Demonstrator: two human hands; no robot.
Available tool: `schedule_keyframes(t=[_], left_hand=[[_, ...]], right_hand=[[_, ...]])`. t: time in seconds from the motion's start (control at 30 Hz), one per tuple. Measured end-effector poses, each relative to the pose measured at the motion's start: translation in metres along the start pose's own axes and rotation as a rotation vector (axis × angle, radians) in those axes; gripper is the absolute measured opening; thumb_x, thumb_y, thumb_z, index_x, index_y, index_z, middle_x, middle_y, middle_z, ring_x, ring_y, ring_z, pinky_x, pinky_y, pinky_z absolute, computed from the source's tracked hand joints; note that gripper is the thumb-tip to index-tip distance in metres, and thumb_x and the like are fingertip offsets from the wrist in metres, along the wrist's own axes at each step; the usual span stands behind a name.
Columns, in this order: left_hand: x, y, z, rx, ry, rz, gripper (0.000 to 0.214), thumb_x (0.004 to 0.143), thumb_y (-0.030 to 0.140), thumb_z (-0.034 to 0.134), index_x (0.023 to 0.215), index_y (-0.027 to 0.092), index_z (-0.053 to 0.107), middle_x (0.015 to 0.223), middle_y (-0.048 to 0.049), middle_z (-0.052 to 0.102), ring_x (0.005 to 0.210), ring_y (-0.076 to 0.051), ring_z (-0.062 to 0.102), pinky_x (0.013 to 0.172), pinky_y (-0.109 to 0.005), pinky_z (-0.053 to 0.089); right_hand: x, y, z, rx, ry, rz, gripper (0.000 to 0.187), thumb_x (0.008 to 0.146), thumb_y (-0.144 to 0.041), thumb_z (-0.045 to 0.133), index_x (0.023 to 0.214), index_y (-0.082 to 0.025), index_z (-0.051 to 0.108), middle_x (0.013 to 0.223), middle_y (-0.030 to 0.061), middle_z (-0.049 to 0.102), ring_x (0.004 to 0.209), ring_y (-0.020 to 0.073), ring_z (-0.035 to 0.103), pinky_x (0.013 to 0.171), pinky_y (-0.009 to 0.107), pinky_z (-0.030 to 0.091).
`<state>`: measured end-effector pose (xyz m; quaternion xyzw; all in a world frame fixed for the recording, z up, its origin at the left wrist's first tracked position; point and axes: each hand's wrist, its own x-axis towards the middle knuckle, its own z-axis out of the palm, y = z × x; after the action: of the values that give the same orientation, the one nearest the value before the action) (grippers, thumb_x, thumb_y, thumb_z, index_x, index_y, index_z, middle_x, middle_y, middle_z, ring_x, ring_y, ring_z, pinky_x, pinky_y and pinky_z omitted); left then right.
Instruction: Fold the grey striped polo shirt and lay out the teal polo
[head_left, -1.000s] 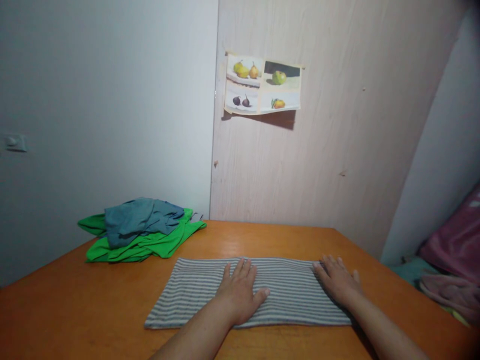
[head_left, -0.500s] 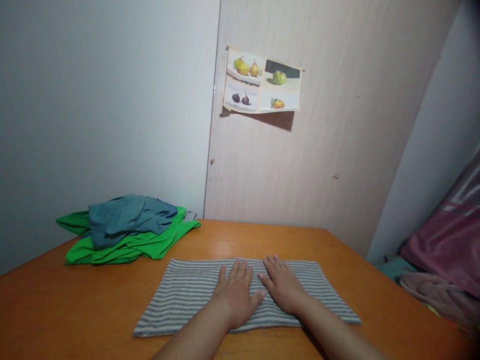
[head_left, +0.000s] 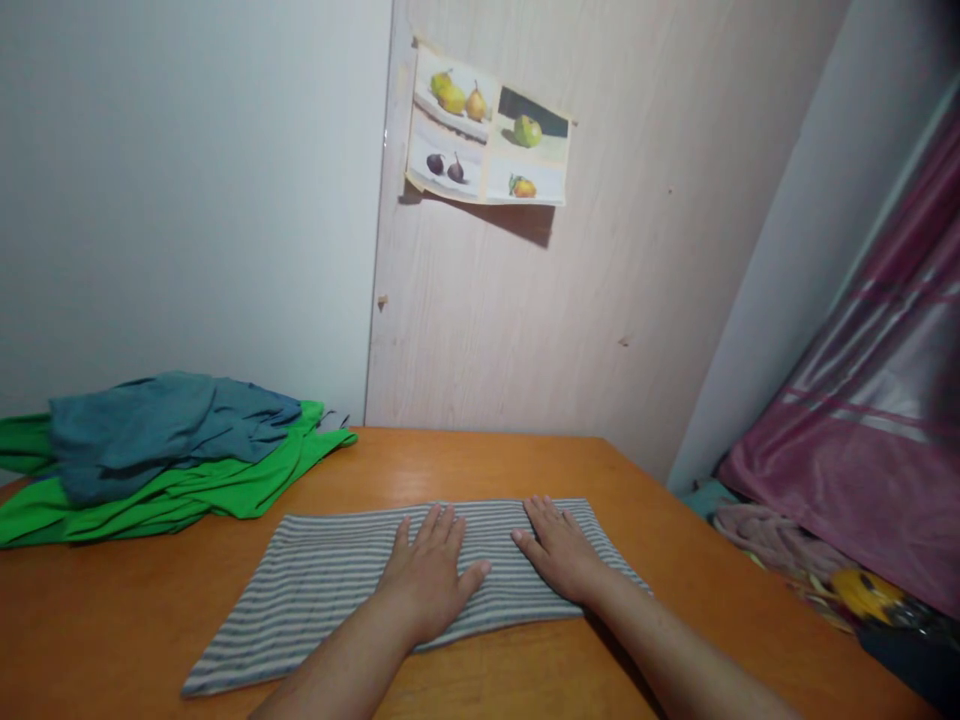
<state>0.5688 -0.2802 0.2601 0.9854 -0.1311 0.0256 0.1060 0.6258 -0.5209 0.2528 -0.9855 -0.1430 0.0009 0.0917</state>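
A striped grey and white cloth [head_left: 322, 580] lies spread flat as a long rectangle on the orange-brown table [head_left: 480, 690]. Resting palm down near the cloth's middle is my left hand [head_left: 427, 580], its fingers stretched out and the thumb apart. My right hand [head_left: 559, 550] lies flat on the cloth's right part, fingers extended toward the far edge. Neither hand grips anything. The cloth's near right corner is hidden behind my right forearm.
At the table's left back lies a heap of clothes, a blue-grey garment [head_left: 172, 425] on a bright green one [head_left: 202, 490]. Fruit pictures [head_left: 487, 130] hang on the wall panel. Beyond the right edge are a pink curtain [head_left: 847, 450] and a yellow object [head_left: 866, 595].
The view has turned to the right, so everything sits further left. My hands have moved apart, the right one shifting toward the cloth's right end. Both still lie flat.
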Motion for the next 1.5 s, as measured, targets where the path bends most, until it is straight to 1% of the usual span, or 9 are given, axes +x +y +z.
schedule_keyframes(t=[0.37, 0.5, 0.6, 0.7, 0.8, 0.9, 1.0, 1.27, 1.5], left_hand=[[-0.001, 0.001, -0.003, 0.034, -0.025, -0.006, 0.081, 0.095, 0.069, 0.02, 0.156, 0.016, 0.034, 0.164, -0.0094, 0.018, 0.154, -0.031, 0.009, 0.121, -0.063, 0.006], [0.0, -0.001, -0.001, 0.038, -0.014, 0.0, 0.08, 0.096, 0.069, 0.019, 0.155, 0.019, 0.036, 0.165, -0.0093, 0.019, 0.154, -0.031, 0.008, 0.121, -0.063, 0.006], [0.002, -0.003, 0.001, 0.039, -0.011, 0.007, 0.083, 0.095, 0.071, 0.018, 0.156, 0.018, 0.034, 0.165, -0.0098, 0.018, 0.154, -0.031, 0.007, 0.12, -0.063, 0.006], [0.002, -0.003, 0.002, 0.037, -0.012, 0.006, 0.085, 0.094, 0.073, 0.017, 0.156, 0.017, 0.033, 0.165, -0.0095, 0.016, 0.154, -0.031, 0.008, 0.12, -0.064, 0.006], [0.001, -0.002, 0.001, 0.036, -0.007, 0.007, 0.085, 0.094, 0.074, 0.017, 0.156, 0.017, 0.034, 0.165, -0.0094, 0.018, 0.154, -0.031, 0.007, 0.12, -0.064, 0.006], [0.0, -0.001, 0.0, 0.038, 0.0, 0.008, 0.083, 0.095, 0.073, 0.017, 0.155, 0.019, 0.035, 0.165, -0.0092, 0.019, 0.154, -0.03, 0.007, 0.12, -0.062, 0.006], [-0.001, 0.0, -0.001, 0.049, -0.011, 0.013, 0.08, 0.096, 0.069, 0.018, 0.156, 0.018, 0.034, 0.165, -0.0091, 0.018, 0.154, -0.03, 0.007, 0.121, -0.062, 0.007], [-0.001, -0.001, -0.002, 0.045, -0.009, 0.015, 0.079, 0.096, 0.068, 0.021, 0.155, 0.017, 0.035, 0.165, -0.0103, 0.02, 0.154, -0.031, 0.009, 0.12, -0.063, 0.008], [0.0, 0.001, -0.004, 0.04, -0.014, 0.001, 0.081, 0.096, 0.07, 0.02, 0.155, 0.017, 0.036, 0.165, -0.0106, 0.018, 0.154, -0.032, 0.009, 0.12, -0.062, 0.007]], right_hand=[[0.003, 0.068, -0.009, -0.046, -0.011, 0.248, 0.077, 0.098, -0.065, 0.019, 0.158, -0.018, 0.027, 0.166, 0.0058, 0.02, 0.154, 0.0238, 0.012, 0.123, 0.05, 0.009], [0.0, 0.077, -0.018, -0.043, 0.026, 0.34, 0.075, 0.1, -0.061, 0.018, 0.156, -0.012, 0.03, 0.163, 0.0135, 0.026, 0.152, 0.031, 0.019, 0.119, 0.06, 0.013], [0.0, 0.067, -0.023, -0.038, 0.05, 0.354, 0.077, 0.1, -0.061, 0.018, 0.152, -0.008, 0.038, 0.16, 0.0192, 0.033, 0.15, 0.0363, 0.023, 0.117, 0.064, 0.014], [-0.001, 0.036, -0.023, -0.018, 0.054, 0.273, 0.076, 0.099, -0.063, 0.017, 0.151, -0.013, 0.041, 0.161, 0.0147, 0.033, 0.151, 0.0326, 0.021, 0.12, 0.057, 0.013], [-0.011, -0.004, -0.018, 0.064, 0.039, 0.099, 0.076, 0.099, -0.065, 0.017, 0.154, -0.015, 0.036, 0.163, 0.0109, 0.03, 0.153, 0.0277, 0.016, 0.123, 0.048, 0.012], [-0.027, -0.039, -0.012, 0.141, -0.012, -0.028, 0.08, 0.098, -0.068, 0.018, 0.158, -0.016, 0.028, 0.165, 0.0105, 0.022, 0.154, 0.0291, 0.011, 0.123, 0.051, 0.01], [-0.041, -0.057, -0.006, 0.099, -0.041, -0.087, 0.083, 0.096, -0.072, 0.017, 0.16, -0.018, 0.023, 0.166, 0.0098, 0.015, 0.154, 0.0287, 0.005, 0.122, 0.053, 0.003], [-0.047, -0.055, -0.006, 0.051, -0.071, -0.096, 0.087, 0.094, -0.076, 0.011, 0.16, -0.02, 0.02, 0.167, 0.0097, 0.012, 0.154, 0.0293, 0.004, 0.122, 0.055, 0.001], [-0.056, -0.012, -0.007, -0.021, -0.052, 0.061, 0.089, 0.092, -0.078, 0.014, 0.16, -0.02, 0.02, 0.167, 0.0097, 0.009, 0.154, 0.0315, 0.004, 0.121, 0.057, 0.001]])
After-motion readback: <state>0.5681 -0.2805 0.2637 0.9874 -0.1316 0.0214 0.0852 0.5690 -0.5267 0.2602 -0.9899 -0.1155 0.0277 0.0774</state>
